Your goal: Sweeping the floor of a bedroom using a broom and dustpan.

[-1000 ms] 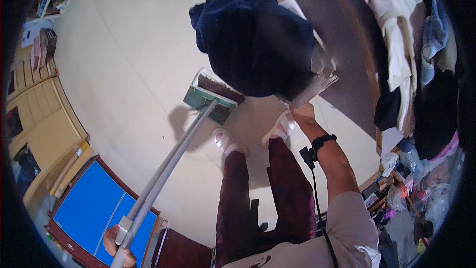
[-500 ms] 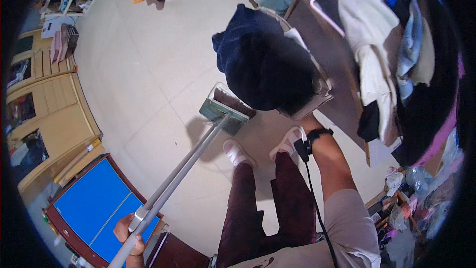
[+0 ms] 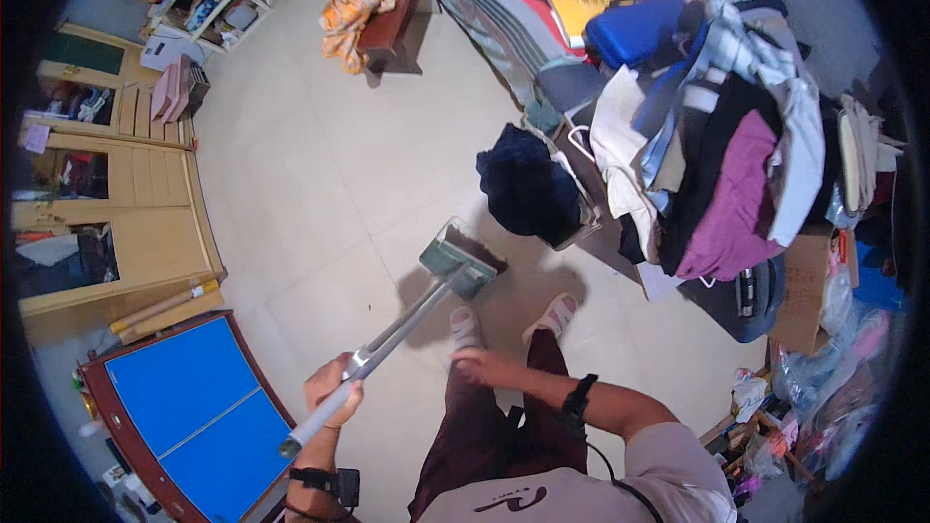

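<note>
My left hand [image 3: 332, 390] is wrapped around the upper part of a long grey mop handle [image 3: 402, 324]. At the handle's lower end, the flat greenish mop head [image 3: 460, 260] rests on the floor just ahead of my feet. My right hand [image 3: 475, 365] hangs above my left leg, somewhat blurred; its fingers look loosely apart with nothing in them. Beyond the mop head, to the right, stands a light-coloured bin [image 3: 578, 232] heaped with dark navy cloth [image 3: 528, 179]. My right hand is apart from both the bin and the mop.
A heap of clothes [image 3: 727, 184] fills the right side, beside a striped-covered bed [image 3: 504, 10]. Plastic bags and a cardboard box [image 3: 804, 281] lie at lower right. A small brown bench [image 3: 395, 34] stands far ahead. Cabinets [image 3: 165, 213] and a blue-topped table [image 3: 194, 407] line the left.
My right hand has left the bin and swung left over my legs. The bin now sits lower and farther away, beside the clothes heap. My left hand and the mop handle have shifted right.
</note>
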`<action>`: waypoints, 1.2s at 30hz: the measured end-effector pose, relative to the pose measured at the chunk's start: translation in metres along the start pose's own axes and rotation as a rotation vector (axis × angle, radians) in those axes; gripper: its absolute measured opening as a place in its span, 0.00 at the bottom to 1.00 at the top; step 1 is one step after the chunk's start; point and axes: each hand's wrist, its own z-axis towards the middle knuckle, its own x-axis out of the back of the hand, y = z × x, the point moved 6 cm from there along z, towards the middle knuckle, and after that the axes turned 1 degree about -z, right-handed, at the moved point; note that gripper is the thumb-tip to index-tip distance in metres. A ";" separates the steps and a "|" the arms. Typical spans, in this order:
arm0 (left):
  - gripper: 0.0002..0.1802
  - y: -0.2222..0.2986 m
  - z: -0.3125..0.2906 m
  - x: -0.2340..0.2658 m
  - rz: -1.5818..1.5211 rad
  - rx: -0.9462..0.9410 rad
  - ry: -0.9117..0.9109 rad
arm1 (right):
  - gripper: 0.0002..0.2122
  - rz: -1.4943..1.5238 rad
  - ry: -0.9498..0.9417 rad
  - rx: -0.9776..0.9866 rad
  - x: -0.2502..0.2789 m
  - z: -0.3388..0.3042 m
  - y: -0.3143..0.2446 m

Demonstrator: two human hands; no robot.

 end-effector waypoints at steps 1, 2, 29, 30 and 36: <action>0.26 -0.001 -0.004 -0.003 -0.010 0.017 -0.039 | 0.20 0.025 -0.060 -0.026 -0.015 -0.006 -0.044; 0.28 0.002 -0.007 -0.005 -0.021 0.021 -0.089 | 0.22 0.168 -0.092 0.020 -0.032 -0.004 -0.064; 0.41 0.034 -0.066 -0.070 -0.586 -0.187 -0.506 | 0.08 0.720 0.164 -0.449 -0.121 -0.065 -0.131; 0.42 0.038 -0.066 -0.067 -0.569 -0.213 -0.501 | 0.08 0.739 0.164 -0.454 -0.124 -0.064 -0.113; 0.45 0.022 -0.063 -0.048 -0.491 -0.353 -0.532 | 0.06 0.777 0.594 -0.297 -0.095 -0.105 -0.134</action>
